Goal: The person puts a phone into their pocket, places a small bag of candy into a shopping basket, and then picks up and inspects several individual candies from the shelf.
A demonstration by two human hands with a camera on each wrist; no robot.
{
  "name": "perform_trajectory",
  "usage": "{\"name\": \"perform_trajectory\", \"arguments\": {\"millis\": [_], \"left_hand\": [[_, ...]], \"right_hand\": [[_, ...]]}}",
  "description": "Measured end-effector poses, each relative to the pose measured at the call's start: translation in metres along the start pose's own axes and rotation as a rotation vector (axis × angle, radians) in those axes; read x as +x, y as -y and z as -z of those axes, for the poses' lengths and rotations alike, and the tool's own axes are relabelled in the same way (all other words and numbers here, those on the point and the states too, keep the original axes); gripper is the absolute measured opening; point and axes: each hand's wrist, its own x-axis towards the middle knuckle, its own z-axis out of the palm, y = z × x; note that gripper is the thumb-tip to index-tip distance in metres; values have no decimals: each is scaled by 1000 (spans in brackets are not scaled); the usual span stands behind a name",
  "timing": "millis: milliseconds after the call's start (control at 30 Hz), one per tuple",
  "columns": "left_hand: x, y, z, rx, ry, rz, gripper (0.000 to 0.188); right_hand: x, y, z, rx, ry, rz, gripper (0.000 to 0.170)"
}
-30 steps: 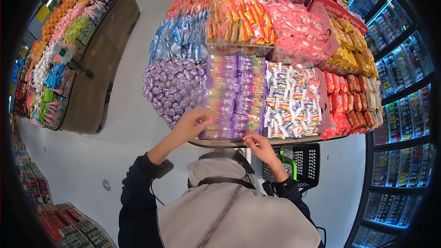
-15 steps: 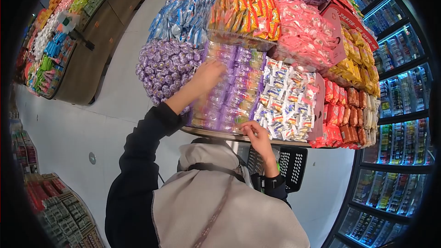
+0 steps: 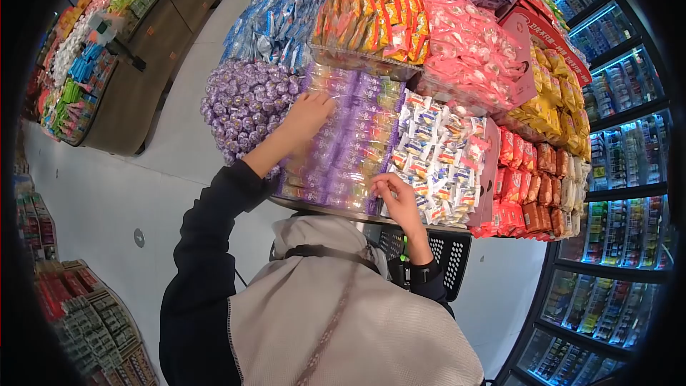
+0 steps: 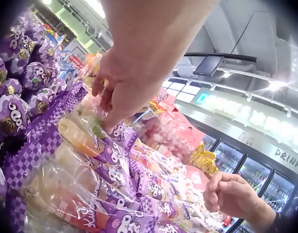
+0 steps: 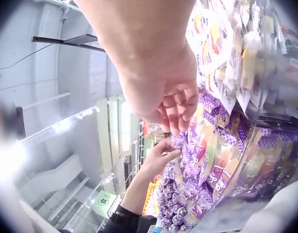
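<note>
Rows of clear, purple-edged packets (image 3: 350,143) with coloured, jelly-like contents lie in the front middle of the display. My left hand (image 3: 309,116) reaches over their left row, near the back. In the left wrist view its thumb and fingers (image 4: 106,97) are apart, with the fingertips down at a packet holding something green (image 4: 94,127). Toward the front right corner of these packets hovers my right hand (image 3: 397,199), its fingers loosely curled and nothing in them. The right wrist view shows those bent fingers (image 5: 180,109) beside the packets.
Round purple-wrapped sweets (image 3: 246,104) are heaped to the left, and white-wrapped sweets (image 3: 436,154) to the right. Behind stands a bin of yellow-and-red packets (image 3: 386,18). A black basket (image 3: 450,257) is below the display edge. Lit drink fridges (image 3: 622,236) line the right side.
My left hand has gone from the front of the packets to farther back over the left row, then slightly left. My right hand stays near the front edge. The head view has shifted.
</note>
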Motion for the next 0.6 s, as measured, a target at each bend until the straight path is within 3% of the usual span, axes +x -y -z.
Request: {"name": "perform_trajectory", "arguments": {"millis": [133,233,267,367,400,500,600], "left_hand": [[6,-11,27,-106,-166,33,20],[5,-44,67,-465,-115,136,18],[2,-57,75,-491,-139,85,19],[-13,-83,77,-499,21,-9,20],[-19,-89,74,-510,72,-23,19],[-26,-95,65,-504,146,-28,18],[-28,-92,56,-535,157,12,19]], "right_hand": [[9,11,12,-9,-28,35,13],[18,22,19,42,-101,61,13],[20,23,19,87,-111,68,13],[25,37,16,174,-101,69,13],[27,43,15,39,-90,64,17],[31,46,2,115,53,97,21],[36,43,0,-187,94,80,28]]}}
